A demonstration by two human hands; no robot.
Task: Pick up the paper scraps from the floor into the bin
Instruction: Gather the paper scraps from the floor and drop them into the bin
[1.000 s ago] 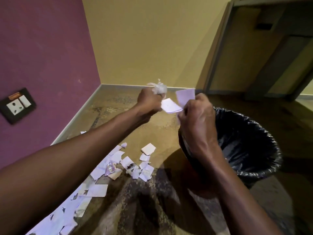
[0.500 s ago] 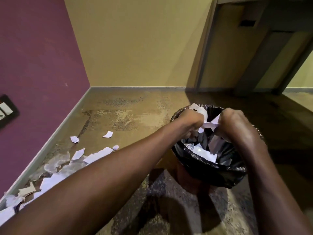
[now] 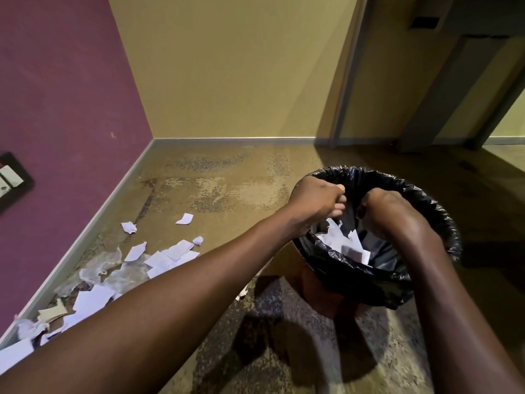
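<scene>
- Speckled brown floor (image 3: 227, 194), rough-looking, with a shiny wet-looking patch at 9 o'clock; two painted walls, one purple (image 3: 62, 81), one yellow (image 3: 233, 66).
- One round bin (image 3: 426, 211) at 3 o'clock, lined with a crinkly, shiny black bag folded over the rim.
- Two bare hands over the bin mouth, side by side, close but not touching.
- Left hand (image 3: 318, 197) curled loosely, fingertips (image 3: 339, 207) pointing down, nothing pinched in view.
- Right hand (image 3: 383, 211) curled with knuckles up; fingers hidden under it, so cannot tell if spread or pressed.
- White paper scraps in the bin (image 3: 343, 243), flat with torn, jagged edges, heaped together, too jumbled to count.
- Half a second ago white pieces stuck out between both hands; now none in the hands, and the pile inside looks fuller.
- More paper scraps on the floor (image 3: 170, 255) from 8 to 10 o'clock along the purple wall, mostly flat, two crumpled, about fifteen or more, left arm hiding some.
- One black wall socket (image 3: 12, 180) at 9 o'clock.
</scene>
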